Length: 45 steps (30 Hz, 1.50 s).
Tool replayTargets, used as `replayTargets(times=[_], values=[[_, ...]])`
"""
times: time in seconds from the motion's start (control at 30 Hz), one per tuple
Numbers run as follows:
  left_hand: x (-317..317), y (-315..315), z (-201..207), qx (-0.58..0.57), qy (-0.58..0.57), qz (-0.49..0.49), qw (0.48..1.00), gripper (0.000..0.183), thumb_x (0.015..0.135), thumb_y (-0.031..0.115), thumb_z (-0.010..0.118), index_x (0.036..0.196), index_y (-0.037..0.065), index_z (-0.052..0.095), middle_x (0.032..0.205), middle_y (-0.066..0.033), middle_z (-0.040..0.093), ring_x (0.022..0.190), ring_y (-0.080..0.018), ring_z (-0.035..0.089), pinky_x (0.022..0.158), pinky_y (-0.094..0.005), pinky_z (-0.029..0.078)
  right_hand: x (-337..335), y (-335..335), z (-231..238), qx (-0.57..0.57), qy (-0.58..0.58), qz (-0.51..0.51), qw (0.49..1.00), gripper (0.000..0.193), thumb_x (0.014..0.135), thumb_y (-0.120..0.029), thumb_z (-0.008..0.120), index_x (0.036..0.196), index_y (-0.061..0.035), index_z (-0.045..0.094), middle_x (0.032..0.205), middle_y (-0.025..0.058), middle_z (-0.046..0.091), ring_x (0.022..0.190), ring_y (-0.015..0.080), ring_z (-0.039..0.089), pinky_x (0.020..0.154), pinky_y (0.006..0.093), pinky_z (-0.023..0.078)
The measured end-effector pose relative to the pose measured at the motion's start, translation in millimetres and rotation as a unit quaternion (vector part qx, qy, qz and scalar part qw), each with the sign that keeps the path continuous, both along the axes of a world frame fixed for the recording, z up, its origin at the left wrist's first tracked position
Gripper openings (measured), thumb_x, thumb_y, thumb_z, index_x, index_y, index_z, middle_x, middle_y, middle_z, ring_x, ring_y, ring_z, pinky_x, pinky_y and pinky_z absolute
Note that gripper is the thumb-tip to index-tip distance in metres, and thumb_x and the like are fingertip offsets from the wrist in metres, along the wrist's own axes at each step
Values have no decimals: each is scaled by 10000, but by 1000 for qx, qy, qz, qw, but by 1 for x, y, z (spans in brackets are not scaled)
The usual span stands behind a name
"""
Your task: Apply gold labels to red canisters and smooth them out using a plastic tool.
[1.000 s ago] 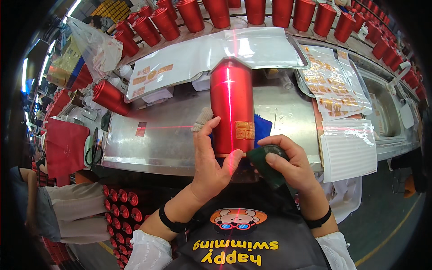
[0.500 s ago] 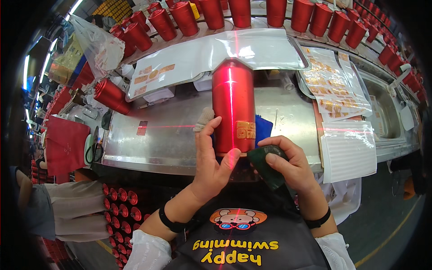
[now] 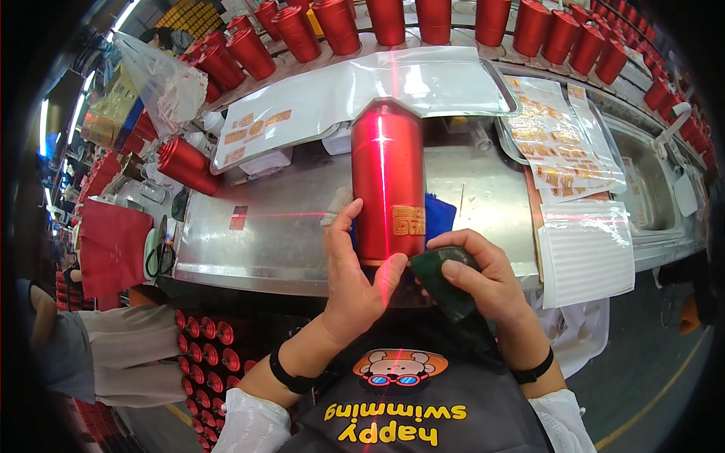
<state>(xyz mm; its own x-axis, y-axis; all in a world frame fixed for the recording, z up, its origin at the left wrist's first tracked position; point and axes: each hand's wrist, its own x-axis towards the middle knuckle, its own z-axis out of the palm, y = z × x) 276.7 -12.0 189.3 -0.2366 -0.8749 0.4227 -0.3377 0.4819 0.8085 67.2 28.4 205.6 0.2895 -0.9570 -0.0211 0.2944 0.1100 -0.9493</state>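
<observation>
A glossy red metal canister (image 3: 370, 177) lies in front of me over the near edge of the metal table, with a gold decal (image 3: 408, 220) on its lower right side. My left hand (image 3: 351, 268) grips its lower left side, thumb across the near end; a pale cover wraps one fingertip. A dark green flat scraper (image 3: 444, 281) is pinched between thumb and fingers of my right hand (image 3: 487, 275), close to the canister's lower right edge. Part of a blue cloth (image 3: 439, 215) shows behind the canister. A red laser line runs lengthwise over the canister.
White decal sheets lie on a tray (image 3: 495, 75) at the back; gold decal sheets (image 3: 563, 140) sit right, near a sink (image 3: 642, 181). Red canisters (image 3: 434, 23) stand on a curved conveyor behind. Another red canister (image 3: 187, 164) leans at left. A person (image 3: 113, 351) stands far left.
The canister has turned slightly, its gold decal shifting left. Both hands have moved a little to the left. The canisters on the conveyor behind have moved right.
</observation>
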Motion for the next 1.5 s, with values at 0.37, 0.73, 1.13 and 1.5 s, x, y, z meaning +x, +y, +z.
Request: replayTargets(times=[0.37,0.73,1.13,1.5], values=[[-1,2,-1,21,24,-6,999,776,868,225,730,1435,-42,273,1345,-212,367,1269,-330,402,1095,-417,308,-3,2,-5,23,-17,-10,1000,307,960,-88,553,1250,-1,505,1040,132,675,876,187,693,768,313,580],[-3,3,-1,8,9,-1,1000,778,875,232,723,1438,-44,264,1337,-218,370,1264,-330,404,1089,-423,314,-2,3,-3,12,-17,-5,1000,299,959,-73,534,1247,4,505,1045,140,671,883,193,691,760,319,580],[-3,9,-3,45,103,-5,994,683,877,170,707,1397,-36,314,1330,-188,382,1250,-296,408,1085,-407,329,-5,5,-6,25,-20,-18,999,309,956,-83,547,1251,0,512,1041,141,671,873,196,694,749,319,581],[17,12,7,-413,-221,-46,882,239,694,88,693,921,161,677,1022,-44,679,1010,-230,523,999,-474,421,-13,9,-12,36,-28,-38,998,308,951,-94,563,1243,-6,521,1023,131,677,845,188,702,735,311,590]])
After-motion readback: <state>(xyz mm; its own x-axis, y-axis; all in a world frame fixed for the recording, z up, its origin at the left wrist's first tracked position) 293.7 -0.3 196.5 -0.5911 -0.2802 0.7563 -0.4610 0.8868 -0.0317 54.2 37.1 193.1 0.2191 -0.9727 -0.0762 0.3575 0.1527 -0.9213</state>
